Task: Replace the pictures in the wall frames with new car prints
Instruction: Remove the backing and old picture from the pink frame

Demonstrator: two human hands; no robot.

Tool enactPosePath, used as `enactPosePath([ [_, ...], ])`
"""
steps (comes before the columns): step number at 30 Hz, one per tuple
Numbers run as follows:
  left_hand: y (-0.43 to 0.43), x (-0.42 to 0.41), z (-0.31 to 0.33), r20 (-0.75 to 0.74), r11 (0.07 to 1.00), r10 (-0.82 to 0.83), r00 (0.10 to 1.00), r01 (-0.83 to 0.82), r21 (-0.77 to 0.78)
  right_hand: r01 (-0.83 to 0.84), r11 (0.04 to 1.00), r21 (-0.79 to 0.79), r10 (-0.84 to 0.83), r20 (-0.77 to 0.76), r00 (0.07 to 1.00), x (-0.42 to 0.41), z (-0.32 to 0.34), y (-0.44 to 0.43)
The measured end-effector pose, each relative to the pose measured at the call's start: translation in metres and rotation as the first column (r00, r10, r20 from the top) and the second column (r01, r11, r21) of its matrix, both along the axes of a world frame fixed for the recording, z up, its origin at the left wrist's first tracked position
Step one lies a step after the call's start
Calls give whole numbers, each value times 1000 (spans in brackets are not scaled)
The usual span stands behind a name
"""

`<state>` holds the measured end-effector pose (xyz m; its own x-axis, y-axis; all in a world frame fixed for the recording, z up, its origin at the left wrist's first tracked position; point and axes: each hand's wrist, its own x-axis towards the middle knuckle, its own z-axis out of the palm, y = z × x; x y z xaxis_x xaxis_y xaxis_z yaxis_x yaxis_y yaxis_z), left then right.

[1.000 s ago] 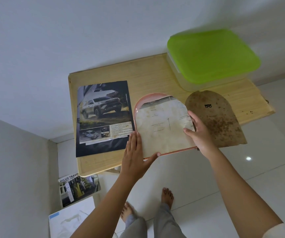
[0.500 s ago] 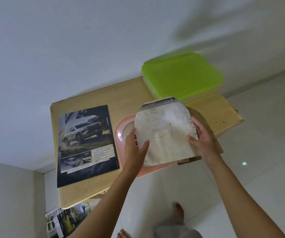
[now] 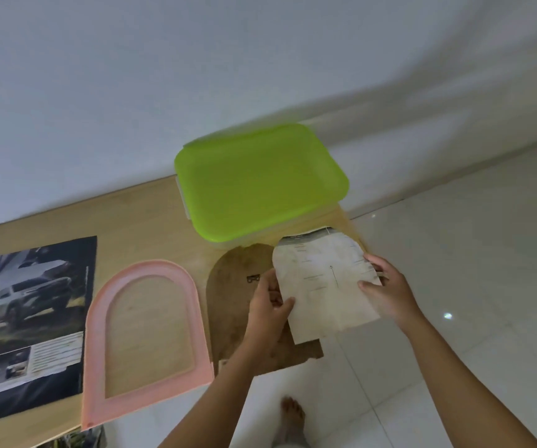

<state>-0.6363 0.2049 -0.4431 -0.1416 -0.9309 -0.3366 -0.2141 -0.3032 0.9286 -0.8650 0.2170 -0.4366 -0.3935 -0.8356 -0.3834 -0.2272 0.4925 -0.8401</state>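
The left hand [image 3: 268, 305] and right hand [image 3: 386, 295] pinch the creased, arch-topped paper picture [image 3: 325, 286] by its sides, fingers [image 3: 284, 303] curled, above the mottled brown backing board [image 3: 231, 305] near the desk's [image 3: 150, 221] right edge.

No writing can be read here. The car print [image 3: 31, 315] has a pale block of small text lines beside two little photos (all too blurred to make out). The old paper [image 3: 325, 286] shows faint printed lines, and the brown board [image 3: 231, 305] bears a small dark mark, neither legible.
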Motion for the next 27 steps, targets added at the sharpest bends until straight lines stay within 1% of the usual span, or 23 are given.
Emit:
enactPosePath([
  [5,-20,-43,-10,92,1000,-10,996,9,15,-39,999,37,43,-106,994,-37,-12,-24],
  [9,-29,-60,-21,180,999,-16,983,11,31,-95,994,54,104,-215,971,-53,-24,-37],
  [13,-33,-68,-27,289,1000,-7,957,2,17,-154,984,85,171,-246,954,-58,-31,-46],
  [17,-32,-69,-29,379,999,-35,925,36,4,-184,980,76,198,-300,933,-59,-40,-47],
  [20,-29,-65,-30,402,998,-59,914,67,-6,-206,973,105,229,-327,917,-57,-40,-44],
  [23,-29,-56,-25,433,992,-81,898,113,-49,-199,973,116,229,-392,891,-51,-32,-41],
  [25,-31,-43,-18,482,982,-113,869,172,-80,-191,977,97,214,-420,882,-41,-24,-40],
  [27,-33,-23,-11,551,968,-112,827,217,-128,-223,971,89,239,-446,862,-25,-15,-40],
])
